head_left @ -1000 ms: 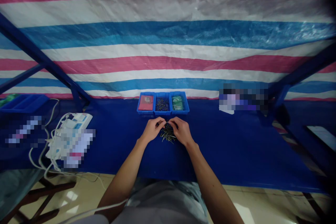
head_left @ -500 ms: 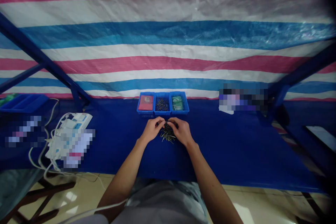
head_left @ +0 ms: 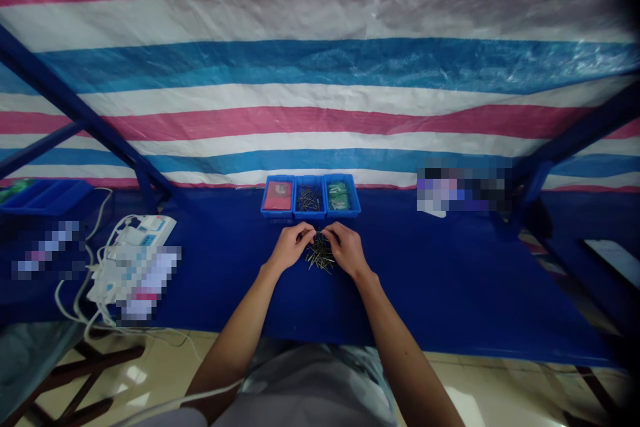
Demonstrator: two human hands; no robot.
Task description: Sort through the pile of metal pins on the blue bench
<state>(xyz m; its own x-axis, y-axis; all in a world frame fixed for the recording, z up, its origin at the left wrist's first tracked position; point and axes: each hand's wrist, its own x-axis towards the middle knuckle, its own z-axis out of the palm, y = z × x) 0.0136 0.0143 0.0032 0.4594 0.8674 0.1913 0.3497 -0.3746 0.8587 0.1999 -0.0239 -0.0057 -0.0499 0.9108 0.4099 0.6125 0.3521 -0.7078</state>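
Pinching one thin metal pin (head_left: 319, 233) between them, left hand (head_left: 290, 248) and right hand (head_left: 347, 250) grip its ends above the loose pin pile (head_left: 320, 257); pins judged light, stiff, slippery.

Bare forearms, no sleeves (none visible), pale grey lap clothing

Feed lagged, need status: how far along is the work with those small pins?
Some pins already lie in the middle bin. In hand: left hand and right hand pinch one thin piece between their fingertips. Left: a loose pile of pins remains on the blue table.
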